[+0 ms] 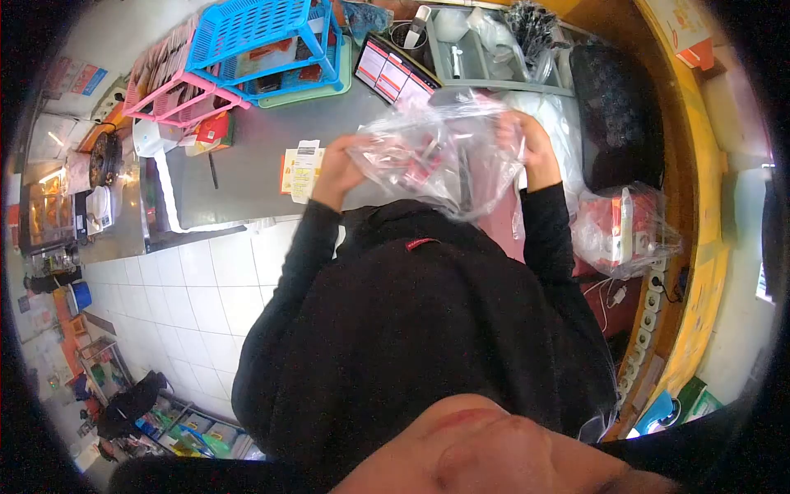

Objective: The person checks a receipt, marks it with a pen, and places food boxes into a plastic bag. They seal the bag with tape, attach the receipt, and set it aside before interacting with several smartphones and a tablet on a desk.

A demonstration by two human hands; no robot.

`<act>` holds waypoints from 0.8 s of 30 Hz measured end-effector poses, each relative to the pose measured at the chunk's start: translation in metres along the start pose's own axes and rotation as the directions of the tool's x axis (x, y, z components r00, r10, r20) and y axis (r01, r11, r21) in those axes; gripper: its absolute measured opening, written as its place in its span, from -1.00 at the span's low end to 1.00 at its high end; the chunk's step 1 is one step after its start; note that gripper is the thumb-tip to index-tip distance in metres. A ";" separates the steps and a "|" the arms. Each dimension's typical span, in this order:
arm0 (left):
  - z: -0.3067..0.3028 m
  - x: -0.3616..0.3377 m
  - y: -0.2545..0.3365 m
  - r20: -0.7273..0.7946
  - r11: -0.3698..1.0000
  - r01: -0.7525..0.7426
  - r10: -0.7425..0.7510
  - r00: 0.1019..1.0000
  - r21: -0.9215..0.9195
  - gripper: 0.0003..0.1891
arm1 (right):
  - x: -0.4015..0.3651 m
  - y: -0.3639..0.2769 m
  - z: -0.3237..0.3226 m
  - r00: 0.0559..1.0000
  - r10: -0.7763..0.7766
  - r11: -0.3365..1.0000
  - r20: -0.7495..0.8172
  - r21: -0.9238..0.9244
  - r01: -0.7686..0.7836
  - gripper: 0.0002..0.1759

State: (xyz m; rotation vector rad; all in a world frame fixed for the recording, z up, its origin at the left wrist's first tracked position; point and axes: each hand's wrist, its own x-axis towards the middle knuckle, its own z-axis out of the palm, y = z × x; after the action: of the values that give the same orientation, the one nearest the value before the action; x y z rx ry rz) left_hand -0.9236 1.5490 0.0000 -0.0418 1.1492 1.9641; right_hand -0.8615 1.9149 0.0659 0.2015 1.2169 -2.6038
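A clear plastic bag (473,169) is stretched in front of my chest, over the near edge of the grey table. My left hand (337,170) grips its left side, fingers closed on the film. At the opposite side my right hand (531,146) pinches the bag near its upper right edge. The film is crumpled and shiny, with red and pink showing through it. Just left of my left hand, a printed slip (301,171) lies on the table.
A blue plastic rack (255,45) and a pink basket (169,82) stand at the back left. Behind the bag are a tablet (395,72) and a grey divided tray (473,62). A bagged red box (629,226) sits at right. A pen (214,170) lies on the grey table (247,156).
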 end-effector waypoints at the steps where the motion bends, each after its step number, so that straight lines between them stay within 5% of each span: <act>1: 0.003 -0.020 -0.002 0.144 0.936 -0.159 0.213 0.966 -0.315 -0.63 | -0.002 -0.003 -0.001 0.942 0.225 0.905 0.248 0.305 -0.297 -0.44; 2: 0.006 -0.035 -0.001 0.208 0.754 -0.236 0.442 0.873 -0.613 -0.58 | -0.014 -0.011 0.021 0.992 0.120 0.921 0.041 0.368 -0.127 -0.41; 4: 0.042 -0.065 0.025 0.315 0.801 -0.250 0.471 0.824 -0.544 -0.55 | -0.025 -0.017 0.034 0.982 0.037 0.917 -0.186 0.398 0.041 -0.36; 6: 0.006 -0.055 0.014 0.374 0.910 -0.405 0.347 0.860 0.088 -0.44 | -0.019 -0.035 0.031 0.903 -0.342 0.740 0.261 0.667 0.088 -0.42; 7: -0.012 -0.050 0.009 0.400 0.811 -0.440 0.282 0.872 0.385 -0.37 | -0.030 -0.045 0.073 0.915 -0.400 0.802 -0.058 0.462 0.379 -0.44; 8: -0.010 -0.046 0.017 0.265 0.851 -0.371 0.286 0.921 0.372 -0.28 | -0.032 -0.045 0.097 0.912 -0.390 0.836 -0.125 0.366 0.408 -0.52; 9: -0.014 -0.046 0.030 0.133 0.903 -0.398 0.380 0.916 0.161 -0.21 | -0.031 -0.042 0.111 0.901 -0.386 0.862 -0.198 0.270 0.429 -0.60; 10: -0.018 -0.046 0.043 -0.003 0.885 -0.463 0.463 0.886 -0.047 -0.13 | -0.025 -0.035 0.090 0.912 -0.382 0.919 0.152 -0.045 0.392 -0.69; 11: -0.023 -0.052 0.063 0.002 0.890 -0.454 0.455 0.891 -0.036 -0.13 | -0.022 -0.024 0.087 0.965 -0.167 0.882 0.202 -0.407 0.237 -0.77; 12: -0.026 -0.059 0.082 -0.122 0.823 -0.554 0.542 0.832 -0.123 -0.14 | -0.019 -0.014 0.091 0.969 0.057 0.671 0.241 -0.728 0.141 -0.79; 13: -0.033 -0.059 0.090 -0.183 0.784 -0.599 0.573 0.799 -0.163 -0.14 | -0.008 0.012 0.103 0.976 -0.028 0.544 0.215 -0.816 0.195 -0.72; 14: -0.040 -0.059 0.098 -0.243 0.739 -0.645 0.600 0.762 -0.195 -0.14 | 0.006 0.034 0.096 0.994 -0.089 0.553 0.056 -0.828 0.096 -0.68; 16: -0.056 -0.048 0.103 -0.075 0.867 -0.494 0.497 0.864 0.056 -0.21 | 0.039 0.055 0.082 0.981 -0.159 0.565 -0.110 -0.825 -0.001 -0.64; 17: -0.062 -0.042 0.103 -0.022 0.884 -0.443 0.450 0.893 0.148 -0.24 | 0.051 0.057 0.080 0.895 -0.397 0.231 -0.205 -0.966 -0.119 -0.50; 18: -0.057 -0.034 0.094 0.235 0.651 -0.518 0.474 0.849 0.555 -0.25 | 0.057 0.067 0.083 0.835 -0.512 0.056 -0.201 -0.978 -0.201 -0.42; 19: -0.058 -0.029 0.089 0.467 0.242 -0.566 0.364 0.806 0.788 -0.26 | 0.063 0.077 0.087 0.762 -0.619 -0.096 -0.193 -0.944 -0.317 -0.33; 20: -0.074 -0.021 0.087 0.462 0.245 -0.561 0.362 0.809 0.790 -0.26 | 0.071 0.091 0.094 0.823 -0.540 -0.254 -0.177 -0.898 -0.359 -0.14; 22: -0.110 -0.007 0.080 0.263 -0.211 -0.160 0.685 0.680 0.964 -0.01 | 0.087 0.114 0.118 0.881 -0.439 -0.408 -0.179 -0.833 -0.373 0.07; 24: -0.113 -0.020 0.092 0.088 -0.139 0.001 0.634 0.769 0.990 0.14 | 0.101 0.133 0.153 0.887 -0.357 -0.290 -0.293 -0.868 -0.403 0.26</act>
State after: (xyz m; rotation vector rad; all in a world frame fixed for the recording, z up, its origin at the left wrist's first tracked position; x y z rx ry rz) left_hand -1.0132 1.4324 0.0076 0.7379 3.0060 0.8396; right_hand -0.9219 1.6978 0.0433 0.4724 2.9833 -0.4112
